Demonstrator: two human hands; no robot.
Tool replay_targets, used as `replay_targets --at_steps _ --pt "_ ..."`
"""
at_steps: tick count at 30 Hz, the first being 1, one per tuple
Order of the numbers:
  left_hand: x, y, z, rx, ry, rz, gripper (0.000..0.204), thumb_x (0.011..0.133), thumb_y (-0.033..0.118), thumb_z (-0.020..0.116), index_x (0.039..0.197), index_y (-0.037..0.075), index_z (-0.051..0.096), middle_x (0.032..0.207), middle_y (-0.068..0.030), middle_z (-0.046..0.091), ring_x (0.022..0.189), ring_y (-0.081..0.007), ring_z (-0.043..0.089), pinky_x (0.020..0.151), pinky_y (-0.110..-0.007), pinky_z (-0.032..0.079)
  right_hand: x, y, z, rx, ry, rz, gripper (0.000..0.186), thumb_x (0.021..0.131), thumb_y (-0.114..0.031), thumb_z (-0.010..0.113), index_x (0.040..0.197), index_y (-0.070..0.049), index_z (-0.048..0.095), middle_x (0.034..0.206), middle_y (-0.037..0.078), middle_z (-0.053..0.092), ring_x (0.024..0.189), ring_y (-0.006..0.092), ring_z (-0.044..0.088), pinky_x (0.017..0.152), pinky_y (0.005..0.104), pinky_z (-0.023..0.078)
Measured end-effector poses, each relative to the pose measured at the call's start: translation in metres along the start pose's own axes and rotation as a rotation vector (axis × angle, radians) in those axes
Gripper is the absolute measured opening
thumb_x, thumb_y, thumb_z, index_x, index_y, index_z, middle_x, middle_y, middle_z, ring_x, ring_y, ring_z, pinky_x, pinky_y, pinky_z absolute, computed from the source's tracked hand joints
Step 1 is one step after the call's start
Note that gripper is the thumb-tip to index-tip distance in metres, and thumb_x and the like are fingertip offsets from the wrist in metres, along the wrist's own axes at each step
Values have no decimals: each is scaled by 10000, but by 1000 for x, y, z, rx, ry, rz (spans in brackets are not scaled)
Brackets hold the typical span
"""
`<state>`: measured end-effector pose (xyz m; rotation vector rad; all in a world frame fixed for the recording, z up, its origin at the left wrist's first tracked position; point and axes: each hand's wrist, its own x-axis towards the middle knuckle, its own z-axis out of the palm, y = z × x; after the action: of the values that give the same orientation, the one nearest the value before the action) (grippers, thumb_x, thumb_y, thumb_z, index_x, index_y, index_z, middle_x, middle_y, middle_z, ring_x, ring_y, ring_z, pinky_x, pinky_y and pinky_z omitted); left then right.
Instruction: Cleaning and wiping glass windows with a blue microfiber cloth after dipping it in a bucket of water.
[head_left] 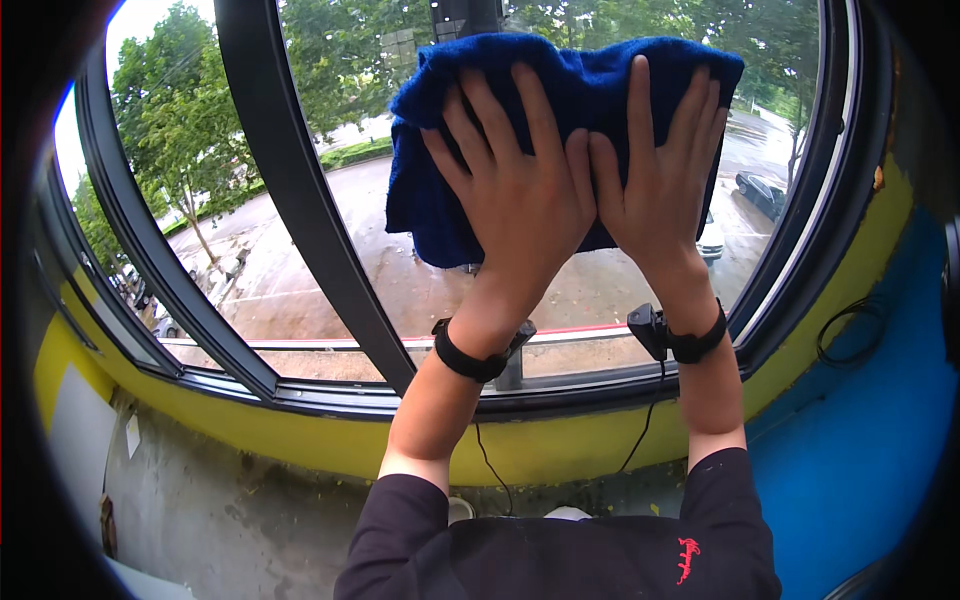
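A dark blue cloth (pixel 560 60) lies spread against the window pane (pixel 350 240) in front of me. My left hand (pixel 525 190) is flat on the cloth's middle and left part, fingers spread and pointing up. Beside it, my right hand (pixel 660 180) presses flat on the right part, its fingers stretched out. The two thumbs nearly meet at the middle. The cloth's top edge is folded and reaches past the fingertips. Each wrist bears a black strap with a small dark device and a cable.
Dark window frame bars (pixel 300 180) cross to the left of the cloth. Below the sill runs a yellow wall (pixel 560 450), with a blue wall (pixel 850 450) at right holding a looped black cable (pixel 850 335). Trees, paving and a dark car (pixel 762 192) show outside.
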<state>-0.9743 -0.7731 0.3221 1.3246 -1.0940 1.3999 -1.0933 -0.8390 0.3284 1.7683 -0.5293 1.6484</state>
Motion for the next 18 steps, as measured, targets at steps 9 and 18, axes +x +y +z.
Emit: replay_targets --at_steps 9,18 --pt "-71 8 -14 13 -149 -88 681 946 401 541 1485 -6 454 1493 -376 341 1382 -556 326 1093 -710 222 -70 -17 -13 -4 -97 130 622 978 -460 542 1533 -188 472 1536 458 216 1428 625 234 1151 696 183" --pt "-202 2 -17 -1 -166 -149 677 924 438 595 1428 -7 517 1429 -336 377 1349 -547 332 1087 -693 208 -186 -49 -4 51 -139 205 649 971 -484 525 1524 -152 451 1543 462 183 1416 677 177 1106 769 175"
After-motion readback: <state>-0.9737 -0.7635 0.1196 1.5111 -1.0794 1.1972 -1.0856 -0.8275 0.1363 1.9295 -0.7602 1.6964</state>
